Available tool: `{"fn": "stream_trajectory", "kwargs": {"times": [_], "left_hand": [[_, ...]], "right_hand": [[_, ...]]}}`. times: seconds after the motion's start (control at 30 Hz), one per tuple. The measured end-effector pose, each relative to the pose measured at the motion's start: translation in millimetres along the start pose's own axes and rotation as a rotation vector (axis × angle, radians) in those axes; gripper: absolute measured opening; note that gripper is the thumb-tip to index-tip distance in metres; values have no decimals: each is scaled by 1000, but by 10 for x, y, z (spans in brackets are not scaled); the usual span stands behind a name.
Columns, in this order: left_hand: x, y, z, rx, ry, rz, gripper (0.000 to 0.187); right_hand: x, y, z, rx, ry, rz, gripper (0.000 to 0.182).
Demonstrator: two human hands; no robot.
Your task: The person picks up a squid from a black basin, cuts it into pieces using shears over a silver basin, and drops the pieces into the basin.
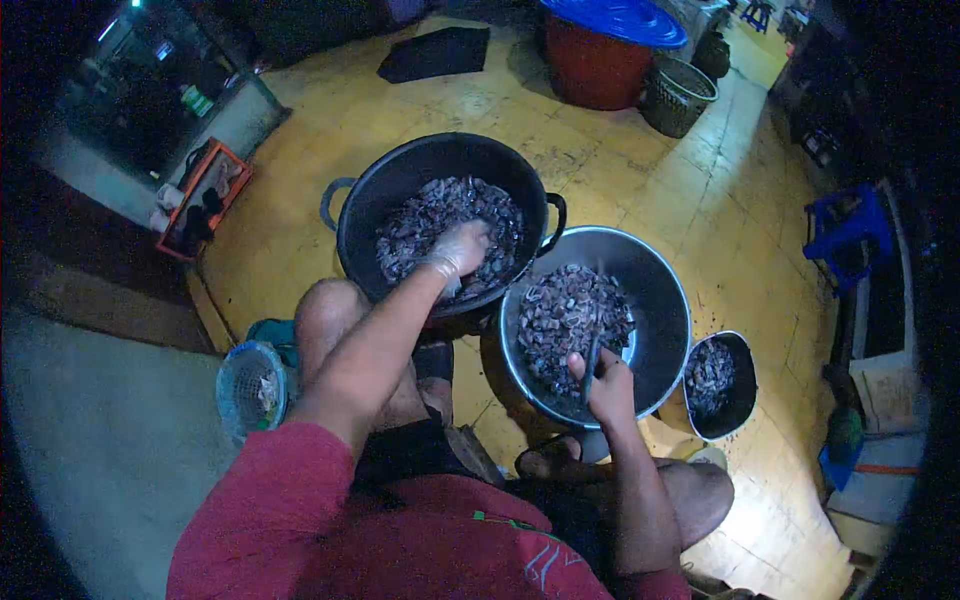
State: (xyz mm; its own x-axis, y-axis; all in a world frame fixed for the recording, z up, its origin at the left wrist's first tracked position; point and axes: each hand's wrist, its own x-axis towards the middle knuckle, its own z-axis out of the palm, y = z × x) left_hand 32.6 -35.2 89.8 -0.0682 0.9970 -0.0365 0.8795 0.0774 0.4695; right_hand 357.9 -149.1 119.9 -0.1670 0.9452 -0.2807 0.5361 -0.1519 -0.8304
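Maroon shirt (400, 535) nearest. Left hand (465, 247), in clear glove, sits among dark chopped pieces (410, 232) inside black two-handled basin (395, 172); cannot tell its finger state. Right hand (611, 388): thumb and fingers closed round dark handle (592, 360) above similar pieces (560, 308) in steel pot (658, 290), beside basin.

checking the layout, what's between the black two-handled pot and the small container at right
In the head view, the metal pot holding dark pieces stands between them.

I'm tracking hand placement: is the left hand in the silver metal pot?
No, the gloved left hand reaches into the black two-handled basin.
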Motion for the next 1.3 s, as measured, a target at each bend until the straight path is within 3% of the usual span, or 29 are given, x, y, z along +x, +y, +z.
{"fn": "stream_trajectory", "kwargs": {"times": [0.03,0.1,0.23,0.3,0.37,0.47,0.53,0.63,0.77,0.83,0.97,1.17,1.23,1.3], "left_hand": [[-12,129,-65,5,-6,12,26],[-36,395,-195,-809,-113,-189,27],[-323,944,-511,-905,-175,49,20],[-446,1072,-455,-1059,-203,75,13],[-610,1269,-519,-941,-245,77,15],[-681,1292,-335,-1159,-303,40,16],[-662,1299,-238,-1143,-311,26,16],[-608,1322,-204,-1120,-310,0,15],[-492,1262,-192,-1266,-317,15,14],[-454,1227,-202,-1013,-391,88,13],[-470,1215,-157,-882,-463,140,12],[-453,1223,-165,-1302,-350,-55,13],[-431,1206,-158,-1274,-320,-20,15],[-449,1202,-141,-1321,-298,-48,15]], "right_hand": [[-5,-13,-4,-70,-20,-10,54],[-53,-94,11,-26,-17,8,54],[-88,-164,-41,68,-133,42,55],[-97,-192,-36,91,-294,44,53],[-116,-147,11,95,-280,31,49],[-117,-111,56,202,-271,-4,46],[-124,-98,53,253,-236,13,46],[-92,-31,45,203,-243,86,47],[-84,-43,21,144,-184,17,48],[-89,-9,59,200,-157,18,48],[-97,-71,49,329,-168,71,47],[-53,-29,-32,216,-180,157,48],[-92,-37,-3,381,-207,121,51],[-88,34,86,335,-197,68,52]]}}
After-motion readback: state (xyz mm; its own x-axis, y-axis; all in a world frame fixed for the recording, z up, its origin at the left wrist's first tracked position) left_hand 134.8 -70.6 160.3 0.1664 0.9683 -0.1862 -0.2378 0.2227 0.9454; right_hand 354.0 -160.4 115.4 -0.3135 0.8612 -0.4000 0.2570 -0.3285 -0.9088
